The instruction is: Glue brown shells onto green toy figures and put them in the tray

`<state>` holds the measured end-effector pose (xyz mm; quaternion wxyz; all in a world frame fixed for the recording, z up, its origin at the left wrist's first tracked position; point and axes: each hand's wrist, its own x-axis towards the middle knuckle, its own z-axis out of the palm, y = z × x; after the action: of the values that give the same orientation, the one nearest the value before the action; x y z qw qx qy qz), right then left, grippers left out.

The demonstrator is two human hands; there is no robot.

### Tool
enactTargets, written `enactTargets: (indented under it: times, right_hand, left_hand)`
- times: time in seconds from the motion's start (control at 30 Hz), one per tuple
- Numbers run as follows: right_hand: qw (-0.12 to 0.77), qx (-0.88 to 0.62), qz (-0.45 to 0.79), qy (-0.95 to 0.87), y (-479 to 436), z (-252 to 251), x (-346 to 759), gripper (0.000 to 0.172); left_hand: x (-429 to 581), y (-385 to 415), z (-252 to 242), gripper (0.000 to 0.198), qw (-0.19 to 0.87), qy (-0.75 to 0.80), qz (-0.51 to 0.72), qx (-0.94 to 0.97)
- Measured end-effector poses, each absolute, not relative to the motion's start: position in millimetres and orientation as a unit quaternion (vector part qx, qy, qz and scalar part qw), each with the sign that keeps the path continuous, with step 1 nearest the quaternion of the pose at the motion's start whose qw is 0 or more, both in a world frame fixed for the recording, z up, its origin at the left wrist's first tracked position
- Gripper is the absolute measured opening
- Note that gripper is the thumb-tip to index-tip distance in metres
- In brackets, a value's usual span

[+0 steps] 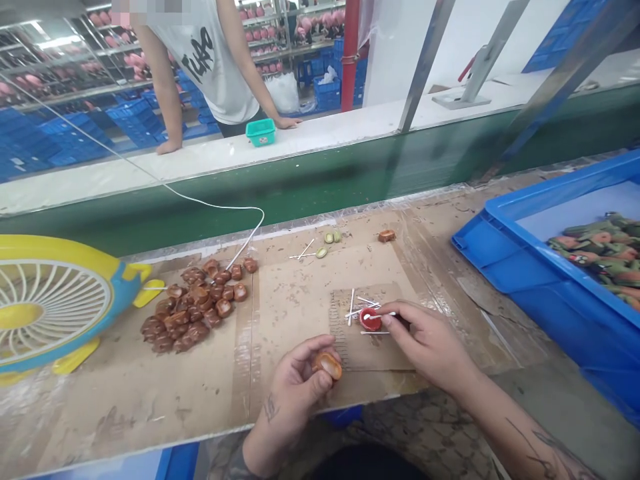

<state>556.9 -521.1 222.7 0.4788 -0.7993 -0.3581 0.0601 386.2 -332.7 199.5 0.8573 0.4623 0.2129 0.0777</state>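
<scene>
Our left hand point(301, 381) clamps the glossy brown, hollow oval piece point(329, 366), presumably light, firm, best held by its walls; our right hand point(433, 341) pinches a white stick point(382, 315) at the round red cup point(371, 327).

At lower centre, fingers of the left hand point(305, 379) cover part of the brown piece point(330, 366). The left edge cuts off the fan point(65, 300); the right edge, the blue crate point(493, 257). In the upper left, pink objects point(135, 62) blur. The label on the green basket point(261, 132), upper centre, is illegibly small.
</scene>
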Motion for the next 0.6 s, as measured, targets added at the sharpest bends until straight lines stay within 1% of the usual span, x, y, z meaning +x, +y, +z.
enactTargets:
  times: [0.1, 0.23, 0.4, 0.6]
  right_hand:
    - [0.481, -0.798, 0.026, -0.363, -519, 220, 554, 0.016]
    - [0.463, -0.804, 0.017, -0.373, -518, 218, 553, 0.017]
    - [0.439, -0.815, 0.006, -0.377, -522, 214, 554, 0.017]
    - [0.432, -0.839, -0.012, -0.329, -525, 207, 556, 0.018]
  left_hand:
    - [387, -336, 206, 0.042, 0.856, 0.247, 0.081, 0.447]
    - [389, -335, 204, 0.035, 0.853, 0.219, 0.093, 0.464]
    - [397, -336, 185, 0.041, 0.827, 0.152, 0.146, 0.521]
    - [404, -338, 172, 0.034, 0.77, 0.156, 0.165, 0.596]
